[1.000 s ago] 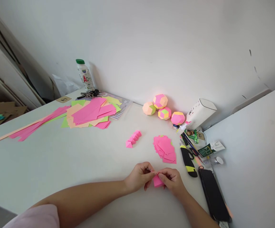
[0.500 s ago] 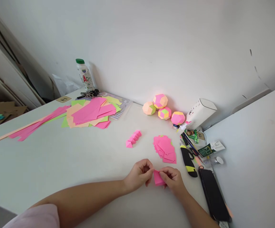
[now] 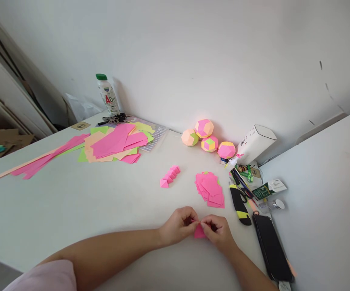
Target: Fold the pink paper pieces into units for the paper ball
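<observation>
Between my fingertips is a small piece of pink paper (image 3: 199, 232), partly hidden by both hands. My left hand (image 3: 179, 225) pinches its upper left edge, with thumb and index finger pressed together. From the other side my right hand (image 3: 219, 231) grips it, the thumb lying over its face. The two thumbs nearly meet at the paper's top. Beyond my hands lies a stack of pink paper pieces (image 3: 210, 188), with a bit of green showing under it. Left of that stack sits a row of folded pink paper units (image 3: 170, 176) nested together.
Several many-sided paper balls (image 3: 204, 128) rest against the wall. On the right are a black-and-yellow utility knife (image 3: 240, 206), scissors (image 3: 246, 195), a phone (image 3: 272, 246) and a white holder (image 3: 256, 144). Coloured sheets (image 3: 112, 143), paper strips (image 3: 50, 157) and a bottle (image 3: 108, 95) stand farther left.
My hands have come closer together over the pink paper. My left fingers moved right onto its edge, and more of the paper is now covered.
</observation>
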Available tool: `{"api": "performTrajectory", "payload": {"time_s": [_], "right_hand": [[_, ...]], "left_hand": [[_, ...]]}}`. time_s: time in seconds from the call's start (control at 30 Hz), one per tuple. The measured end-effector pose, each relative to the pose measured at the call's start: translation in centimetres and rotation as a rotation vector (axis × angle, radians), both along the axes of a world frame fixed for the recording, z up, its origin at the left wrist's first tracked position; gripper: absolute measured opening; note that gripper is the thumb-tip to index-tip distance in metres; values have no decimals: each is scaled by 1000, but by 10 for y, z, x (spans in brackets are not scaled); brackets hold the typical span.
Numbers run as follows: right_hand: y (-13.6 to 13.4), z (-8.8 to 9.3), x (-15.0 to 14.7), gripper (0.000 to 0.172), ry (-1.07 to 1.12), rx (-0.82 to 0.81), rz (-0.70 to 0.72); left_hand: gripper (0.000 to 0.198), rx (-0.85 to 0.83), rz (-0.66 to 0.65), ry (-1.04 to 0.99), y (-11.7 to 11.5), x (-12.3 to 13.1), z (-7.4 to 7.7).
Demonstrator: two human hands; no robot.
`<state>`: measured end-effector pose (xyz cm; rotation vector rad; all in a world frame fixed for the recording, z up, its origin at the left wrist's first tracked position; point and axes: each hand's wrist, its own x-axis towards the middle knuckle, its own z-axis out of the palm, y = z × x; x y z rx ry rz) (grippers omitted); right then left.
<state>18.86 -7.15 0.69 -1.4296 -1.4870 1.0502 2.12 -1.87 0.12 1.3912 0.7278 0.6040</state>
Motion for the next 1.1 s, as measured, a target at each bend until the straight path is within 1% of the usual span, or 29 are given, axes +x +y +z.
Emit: {"api": "performTrajectory", "payload": {"time_s": [0.23,0.37,0.43,0.57,0.67,0.8,0.93,1.1], "right_hand": [[-1,-9,8,17,208,-55,-107],[-1,-6,7,17,333,-27,-102],[-1,-4,5,18,316,-47,-80],[-1,-3,3,22,165,-86,-28],[-1,-3,2,21,89,-48,-3],[0,-1,1,18,51,-9,12],[-2,-2,3,18,99,-33,-51],[-3,-7,8,19,169,-73,-141]], "left_hand": [[13,-229,20,-116,5,0,4],[17,-270,57,-157,8,0,5],[17,-275,58,-161,8,0,5],[16,-266,24,-136,6,-1,8],[14,-211,-16,-98,4,-2,10],[9,-128,-32,-17,3,-2,10],[11,-136,-5,-54,3,-2,8],[17,-247,54,-104,5,-2,7]]}}
